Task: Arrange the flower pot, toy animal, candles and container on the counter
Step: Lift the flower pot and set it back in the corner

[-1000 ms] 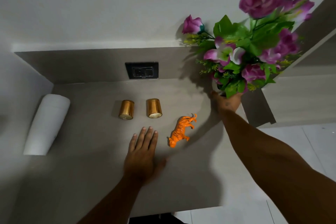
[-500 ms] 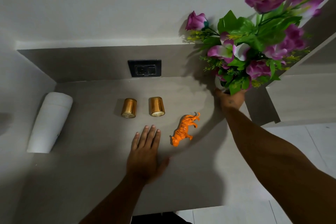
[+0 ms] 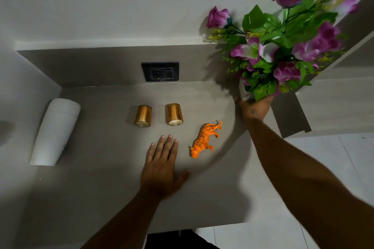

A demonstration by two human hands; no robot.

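My right hand [image 3: 255,108] grips the flower pot [image 3: 243,92] at the counter's back right corner; its purple flowers and green leaves [image 3: 283,42] hide most of the pot. My left hand [image 3: 162,166] lies flat on the counter [image 3: 101,188], fingers apart, holding nothing. An orange toy tiger [image 3: 206,139] stands just right of its fingers. Two gold candles [image 3: 143,115] [image 3: 174,114] stand side by side behind my left hand. A white container [image 3: 55,131] stands at the far left against the side wall.
A black wall socket [image 3: 160,71] sits in the backsplash behind the candles. A lighter shelf unit [image 3: 334,103] rises right of the counter, close to the flowers. White floor tiles [image 3: 283,234] show beyond the counter's front edge.
The flower pot and my right hand look slightly higher and further right in the frame, mostly with the camera's shift. My left hand stays flat on the counter.
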